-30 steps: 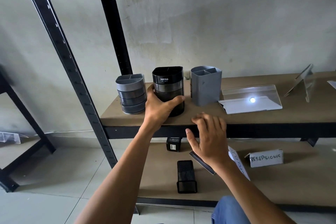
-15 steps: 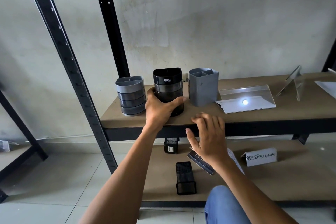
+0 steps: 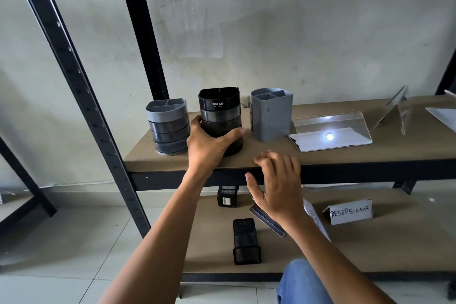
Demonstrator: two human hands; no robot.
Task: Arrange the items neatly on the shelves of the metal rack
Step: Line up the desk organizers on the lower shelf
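A black desk organiser [image 3: 219, 111] marked JOYKO stands upright on the upper shelf [image 3: 345, 155] of the metal rack. My left hand [image 3: 209, 145] is wrapped around its lower half. To its left stands a grey organiser with dark drawers [image 3: 167, 126]. A plain grey pen holder [image 3: 271, 116] stands to its right. My right hand [image 3: 278, 185] hovers over the shelf's front edge with fingers spread, holding nothing.
A clear acrylic sign holder [image 3: 330, 131] lies flat right of the grey holder, another acrylic stand [image 3: 397, 108] further right. On the lower shelf: two black mesh holders [image 3: 246, 242] [image 3: 227, 196], a dark flat box [image 3: 266, 221], a RESEPSIONIS card [image 3: 350, 212]. Black rack posts [image 3: 81, 96] rise at left.
My hands have stayed where they were, the left still on the black organiser. Only the camera view has shifted slightly.
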